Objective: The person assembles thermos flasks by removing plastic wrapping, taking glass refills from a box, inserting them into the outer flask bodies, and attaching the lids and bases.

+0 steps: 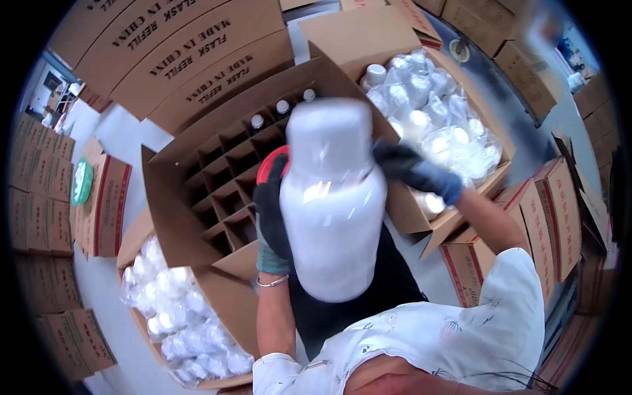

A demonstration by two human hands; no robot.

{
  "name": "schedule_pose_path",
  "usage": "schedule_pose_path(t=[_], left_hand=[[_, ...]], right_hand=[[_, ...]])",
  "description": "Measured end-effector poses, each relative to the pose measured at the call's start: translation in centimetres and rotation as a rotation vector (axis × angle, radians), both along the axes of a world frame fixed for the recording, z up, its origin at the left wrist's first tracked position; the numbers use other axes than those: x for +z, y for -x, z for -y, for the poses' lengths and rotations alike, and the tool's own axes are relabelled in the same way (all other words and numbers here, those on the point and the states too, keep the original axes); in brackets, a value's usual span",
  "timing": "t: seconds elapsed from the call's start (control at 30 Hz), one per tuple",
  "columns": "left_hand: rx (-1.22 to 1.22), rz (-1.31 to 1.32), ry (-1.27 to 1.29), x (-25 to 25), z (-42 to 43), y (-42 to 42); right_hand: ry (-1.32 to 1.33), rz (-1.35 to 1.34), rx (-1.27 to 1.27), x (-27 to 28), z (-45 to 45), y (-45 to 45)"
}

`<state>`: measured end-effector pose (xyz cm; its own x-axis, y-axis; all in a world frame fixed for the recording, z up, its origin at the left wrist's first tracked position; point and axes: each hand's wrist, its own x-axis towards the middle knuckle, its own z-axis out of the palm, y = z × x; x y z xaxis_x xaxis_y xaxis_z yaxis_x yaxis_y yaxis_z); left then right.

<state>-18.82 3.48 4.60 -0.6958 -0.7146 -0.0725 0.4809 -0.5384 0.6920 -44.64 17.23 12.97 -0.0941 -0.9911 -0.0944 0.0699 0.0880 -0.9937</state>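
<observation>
A large white flask (336, 224) with a broad white cap is held upright close to the camera, slightly blurred. My left hand (272, 210), in a dark glove with a grey-green cuff, grips its left side. Part of a red round object (268, 166) shows behind that hand. My right hand (405, 164), also gloved, is beside the cap on the right; its fingers are blurred and partly hidden. Behind the flask is an open carton (168, 217) with cardboard dividers, and a few capped bottles (257, 121) stand in its far cells.
Open boxes of plastic-wrapped white items stand at the lower left (178, 309) and upper right (428, 105). Large printed cartons (178, 52) rise behind the divided carton. More cartons (540, 217) stand at right. A green basket (82, 181) sits on a box at left.
</observation>
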Motion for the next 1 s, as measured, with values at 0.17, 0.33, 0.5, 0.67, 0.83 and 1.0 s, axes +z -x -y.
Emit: schedule_pose_path(t=[0.17, 0.33, 0.5, 0.67, 0.83, 1.0], left_hand=[[-0.009, 0.398, 0.586, 1.0, -5.3, -5.6], [-0.022, 0.614, 0.717, 0.2, -10.9, -8.1], [0.065, 0.478, 0.622, 0.5, -10.5, -8.7], [-0.062, 0.447, 0.483, 1.4, -9.1, -10.0], [-0.205, 0.606, 0.858, 4.7, -5.4, -9.7], [-0.022, 0.647, 0.682, 3.2, -4.5, -11.1]], right_hand=[[0.057, 0.255, -0.150, -7.2, 1.2, -7.4], [0.140, -0.194, -0.031, -5.1, -0.3, -12.4], [0.256, 0.096, 0.367, -7.6, 5.0, -10.4], [0.129, 1.117, -0.057, -14.9, 13.8, -10.0], [0.061, -0.755, -0.172, -20.8, 18.5, -10.2], [0.089, -0.331, -0.310, -17.5, 11.9, -9.8]])
